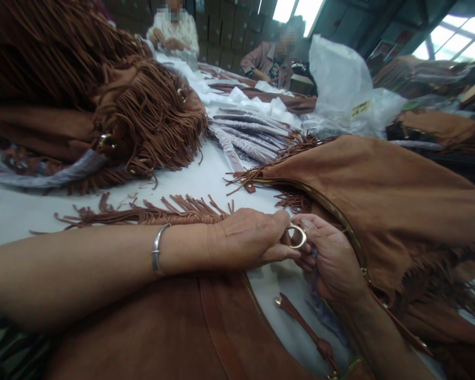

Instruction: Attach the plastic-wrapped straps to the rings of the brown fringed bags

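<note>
Between my two hands is a gold-coloured metal ring (301, 237). My left hand (257, 236), with a silver bangle (157, 248) on its wrist, pinches the ring's left side. Close against it, my right hand (332, 253) has its fingers closed around a plastic-wrapped strap (319, 301) near the ring. Whether the strap passes through the ring is hidden by my fingers. Below my hands lies a brown suede bag (142, 327) with a zip edge. A thin leather zip pull (301, 316) with a gold tip rests on the white table beside it.
At right lies another brown suede bag (380, 184) with an open zip and fringe. Fringed bags (150, 111) are piled at left. Plastic-wrapped straps (253, 134) and clear plastic bags (340, 79) cover the table (182, 182) further back. Two people (178, 31) are across the table.
</note>
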